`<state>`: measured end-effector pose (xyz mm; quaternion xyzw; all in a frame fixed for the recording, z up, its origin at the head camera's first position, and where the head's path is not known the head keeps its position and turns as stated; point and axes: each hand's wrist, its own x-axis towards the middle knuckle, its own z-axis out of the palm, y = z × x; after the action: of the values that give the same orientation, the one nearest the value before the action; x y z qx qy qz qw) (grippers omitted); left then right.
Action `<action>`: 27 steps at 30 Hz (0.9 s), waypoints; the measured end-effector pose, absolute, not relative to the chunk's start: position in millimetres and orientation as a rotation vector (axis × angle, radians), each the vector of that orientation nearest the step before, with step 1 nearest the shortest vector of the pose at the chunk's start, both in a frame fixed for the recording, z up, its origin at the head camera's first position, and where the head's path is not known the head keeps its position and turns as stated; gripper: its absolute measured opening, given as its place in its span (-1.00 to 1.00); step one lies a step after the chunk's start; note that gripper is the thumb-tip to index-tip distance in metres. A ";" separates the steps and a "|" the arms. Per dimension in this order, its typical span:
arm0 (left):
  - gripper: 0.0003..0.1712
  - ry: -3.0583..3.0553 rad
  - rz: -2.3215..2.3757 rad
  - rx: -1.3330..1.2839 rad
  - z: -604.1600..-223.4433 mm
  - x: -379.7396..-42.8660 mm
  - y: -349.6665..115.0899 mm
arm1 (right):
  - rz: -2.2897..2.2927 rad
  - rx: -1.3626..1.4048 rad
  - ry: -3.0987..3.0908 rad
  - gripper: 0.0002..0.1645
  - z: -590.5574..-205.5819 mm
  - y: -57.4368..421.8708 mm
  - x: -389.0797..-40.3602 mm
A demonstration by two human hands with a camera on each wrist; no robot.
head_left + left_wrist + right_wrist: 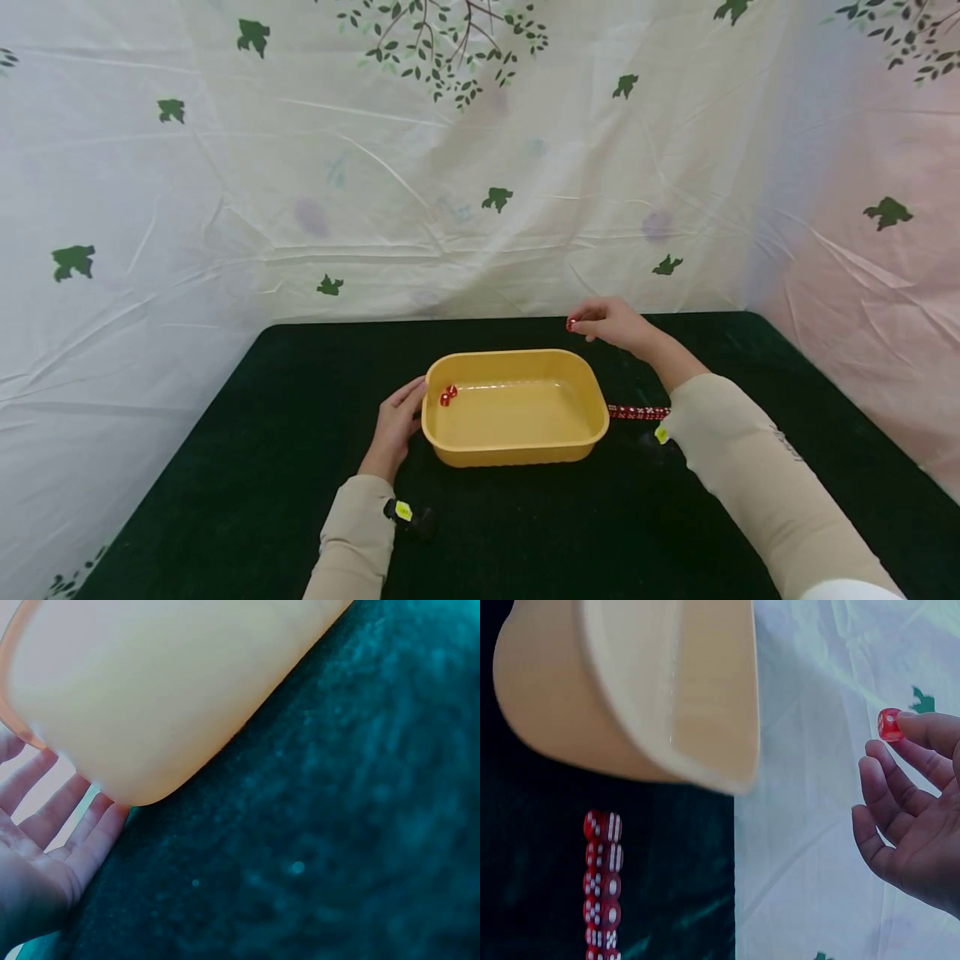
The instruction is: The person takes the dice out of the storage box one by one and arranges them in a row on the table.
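A yellow plastic basin (517, 454) stands on the dark green tabletop, with two red dice (447, 396) lying inside at its left end. My left hand (396, 421) rests against the basin's left side; its fingers look fairly straight along the wall in the left wrist view. Above and beyond the basin's far right corner, my right hand (611, 325) pinches a red die (889, 725) between thumb and index finger, the other fingers loosely bent. A row of red dice (637, 412) with white pips runs rightward from the basin's right side, its far part hidden by the right sleeve.
The table (247, 467) is covered in dark green cloth. A pale curtain (420, 233) with printed leaves hangs behind it and along both sides. Each wrist bears a dark strap with a yellow tag (403, 511).
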<state>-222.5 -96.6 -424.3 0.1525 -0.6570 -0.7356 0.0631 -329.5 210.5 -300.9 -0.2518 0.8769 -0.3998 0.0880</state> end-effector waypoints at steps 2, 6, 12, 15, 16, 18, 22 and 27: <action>-0.43 -1.983 -2.222 0.458 -424.6 -222.1 -96.4 | -1.192 -0.729 2.619 -0.69 -302.4 218.7 -330.2; -0.45 -1.975 -2.232 0.460 -425.1 -221.2 -95.6 | -1.198 -0.714 2.629 -0.69 -304.9 235.2 -331.0; -0.44 -1.977 -2.231 0.457 -424.9 -219.5 -93.8 | -1.219 -0.677 2.634 -0.66 -306.3 259.2 -330.6; -0.43 -1.984 -2.226 0.452 -424.5 -218.9 -93.4 | -1.228 -0.647 2.640 -0.64 -307.1 272.4 -331.9; -0.43 -1.983 -2.226 0.454 -424.4 -218.7 -93.3 | -1.231 -0.637 2.642 -0.62 -307.2 276.8 -332.2; -0.41 -1.986 -2.221 0.450 -424.1 -218.6 -93.1 | -1.225 -0.625 2.655 -0.59 -307.5 285.9 -332.0; -0.42 -1.972 -2.227 0.447 -423.7 -218.5 -92.1 | -1.219 -0.611 2.683 -0.55 -308.0 304.3 -330.1; -0.41 -1.979 -2.217 0.447 -424.6 -218.2 -90.8 | -1.215 -0.596 2.712 -0.53 -311.4 327.3 -326.8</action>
<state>-218.2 -90.8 -424.6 0.1483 -0.6568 -0.7362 0.0682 -326.8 327.3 -311.4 -0.1964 0.8934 -0.4002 0.0555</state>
